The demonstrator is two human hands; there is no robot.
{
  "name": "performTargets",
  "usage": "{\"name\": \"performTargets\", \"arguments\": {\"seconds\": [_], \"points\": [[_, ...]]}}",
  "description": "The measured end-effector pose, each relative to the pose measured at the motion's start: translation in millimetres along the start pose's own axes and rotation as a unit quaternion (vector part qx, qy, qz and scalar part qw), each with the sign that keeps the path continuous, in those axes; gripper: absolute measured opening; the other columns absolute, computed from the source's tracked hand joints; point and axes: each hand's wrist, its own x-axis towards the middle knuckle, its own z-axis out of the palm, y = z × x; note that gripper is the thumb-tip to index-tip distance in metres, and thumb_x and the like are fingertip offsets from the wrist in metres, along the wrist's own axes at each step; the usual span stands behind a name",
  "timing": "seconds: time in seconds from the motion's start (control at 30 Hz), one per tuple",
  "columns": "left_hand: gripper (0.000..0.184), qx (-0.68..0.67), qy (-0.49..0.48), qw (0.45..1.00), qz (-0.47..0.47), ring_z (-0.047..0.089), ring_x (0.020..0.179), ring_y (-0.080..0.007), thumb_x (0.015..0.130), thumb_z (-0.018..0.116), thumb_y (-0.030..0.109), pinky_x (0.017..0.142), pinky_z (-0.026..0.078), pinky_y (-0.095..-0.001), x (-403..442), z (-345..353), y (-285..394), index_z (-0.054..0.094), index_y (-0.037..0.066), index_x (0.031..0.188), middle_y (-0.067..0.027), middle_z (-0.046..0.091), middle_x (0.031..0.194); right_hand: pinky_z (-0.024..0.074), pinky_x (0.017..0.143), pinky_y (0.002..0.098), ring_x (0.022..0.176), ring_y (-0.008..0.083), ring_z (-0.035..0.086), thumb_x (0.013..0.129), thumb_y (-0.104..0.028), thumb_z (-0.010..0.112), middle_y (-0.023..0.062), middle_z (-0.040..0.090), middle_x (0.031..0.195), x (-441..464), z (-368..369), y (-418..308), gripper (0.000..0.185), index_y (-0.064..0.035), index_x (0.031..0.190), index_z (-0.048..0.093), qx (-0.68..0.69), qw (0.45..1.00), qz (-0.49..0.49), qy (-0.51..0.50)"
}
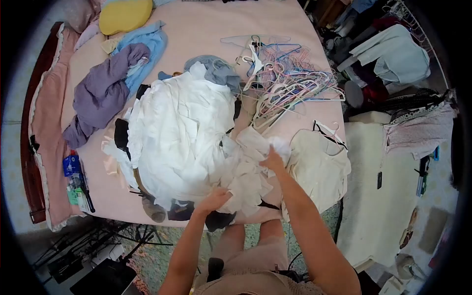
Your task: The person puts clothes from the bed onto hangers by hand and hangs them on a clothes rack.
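Sheer off-white cloth, seemingly a garment [243, 189], lies bunched at the bed's near side, between my two hands. My left hand [215, 200] is closed on its lower left edge. Farther up and to the right, my right hand [273, 160] grips its upper right part, and its fingertips are partly hidden in the folds. Left of the garment rises a large heap of white clothes [182, 128], touching it. A cream top [317, 164] on a hanger [332, 132] lies flat to the right of my right hand.
A tangled pile of hangers [290, 78] lies at the bed's far right. Purple cloth [105, 88], blue cloth [150, 49] and a yellow cushion [125, 15] are at the far left. A cream padded bench [368, 196] stands right of the pink bed [196, 19].
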Motion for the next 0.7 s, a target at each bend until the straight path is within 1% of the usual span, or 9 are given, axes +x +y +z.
{"name": "performTargets", "arguments": {"seconds": [0.03, 0.17, 0.27, 0.3, 0.37, 0.5, 0.57, 0.67, 0.7], "points": [[0.041, -0.032, -0.022, 0.999, -0.019, 0.057, 0.084, -0.0258, 0.087, 0.045, 0.034, 0.08, 0.042, -0.0331, 0, 5, 4, 0.06, -0.002, 0.1, -0.0169, 0.062, 0.092, 0.0426, 0.09, 0.0381, 0.111, 0.0335, 0.048, 0.062, -0.035, 0.076, 0.0234, 0.044, 0.125, 6, 11, 0, 0.095, -0.0021, 0.136, 0.026, -0.009, 0.989, 0.024, -0.147], [0.045, 0.131, -0.168, 0.969, 0.127, 0.056, 0.096, -0.0327, 0.089, 0.041, 0.037, 0.088, 0.04, -0.0371, 33, 18, -13, 0.057, 0.0, 0.109, -0.0206, 0.059, 0.105, 0.0478, 0.079, 0.0317, 0.099, 0.0204, 0.055, 0.071, -0.028, 0.072, 0.0161, 0.048, 0.123, -11, 11, -71, 0.078, 0.0, 0.133, 0.034, 0.116, 0.956, -0.069, -0.262], [0.046, 0.24, -0.22, 0.942, 0.079, 0.049, 0.109, -0.0358, 0.092, 0.034, 0.034, 0.096, 0.034, -0.0386, 60, 47, 9, 0.052, -0.003, 0.114, -0.0226, 0.05, 0.121, 0.0466, 0.077, 0.0281, 0.093, 0.0145, 0.054, 0.078, -0.025, 0.068, 0.0099, 0.051, 0.116, -42, -43, -181, 0.065, -0.0001, 0.129, 0.038, 0.322, 0.815, -0.108, -0.469], [0.046, 0.24, -0.22, 0.942, 0.08, 0.049, 0.109, -0.0358, 0.092, 0.034, 0.034, 0.096, 0.034, -0.0386, 61, 44, 22, 0.052, -0.003, 0.114, -0.0226, 0.05, 0.121, 0.047, 0.076, 0.0287, 0.088, 0.0145, 0.056, 0.079, -0.025, 0.067, 0.0092, 0.053, 0.115, -45, -36, -197, 0.059, -0.0034, 0.127, 0.041, 0.374, 0.776, -0.26, -0.436], [0.045, 0.183, -0.064, 0.971, 0.139, 0.051, 0.105, -0.0361, 0.091, 0.037, 0.033, 0.092, 0.038, -0.0398, 63, 28, 61, 0.053, -0.002, 0.114, -0.0224, 0.054, 0.115, 0.0477, 0.073, 0.029, 0.084, 0.0154, 0.058, 0.079, -0.025, 0.067, 0.0087, 0.056, 0.11, -38, -60, -223, 0.054, -0.0067, 0.124, 0.045, 0.301, 0.82, -0.289, -0.391], [0.043, 0.126, 0.048, 0.987, 0.09, 0.056, 0.096, -0.0338, 0.088, 0.043, 0.032, 0.082, 0.043, -0.0383, 98, -13, 53, 0.053, 0.0, 0.114, -0.0204, 0.06, 0.103, 0.0478, 0.073, 0.0305, 0.08, 0.0193, 0.059, 0.075, -0.015, 0.066, 0.0111, 0.061, 0.099, 52, -68, -160, 0.044, -0.0032, 0.115, 0.052, 0.294, 0.928, -0.133, -0.187], [0.042, 0.028, 0.092, 0.994, 0.057, 0.058, 0.093, -0.0327, 0.087, 0.045, 0.031, 0.079, 0.044, -0.0372, 108, -28, 48, 0.053, 0.0, 0.114, -0.0197, 0.061, 0.098, 0.0479, 0.07, 0.0328, 0.08, 0.0209, 0.061, 0.073, -0.015, 0.066, 0.0121, 0.062, 0.094, 112, -75, -101, 0.039, 0.0005, 0.107, 0.055, 0.032, 0.99, -0.13, 0.039], [0.043, 0.056, 0.177, 0.98, 0.066, 0.059, 0.089, -0.0316, 0.086, 0.045, 0.031, 0.078, 0.044, -0.0361, 124, -40, 47, 0.054, -0.001, 0.113, -0.0197, 0.062, 0.096, 0.0465, 0.078, 0.0388, 0.09, 0.0325, 0.058, 0.072, -0.019, 0.065, 0.0182, 0.059, 0.098, 162, -127, -40, 0.039, -0.0023, 0.106, 0.057, -0.015, 0.956, -0.142, 0.256], [0.042, 0.048, 0.185, 0.98, 0.048, 0.059, 0.089, -0.0316, 0.086, 0.045, 0.03, 0.078, 0.044, -0.0361, 129, -40, 45, 0.055, -0.001, 0.113, -0.0202, 0.061, 0.096, 0.045, 0.081, 0.0414, 0.095, 0.035, 0.055, 0.072, -0.018, 0.065, 0.0191, 0.058, 0.101, 175, -149, -29, 0.04, -0.003, 0.108, 0.055, -0.036, 0.965, -0.107, 0.238]]}}
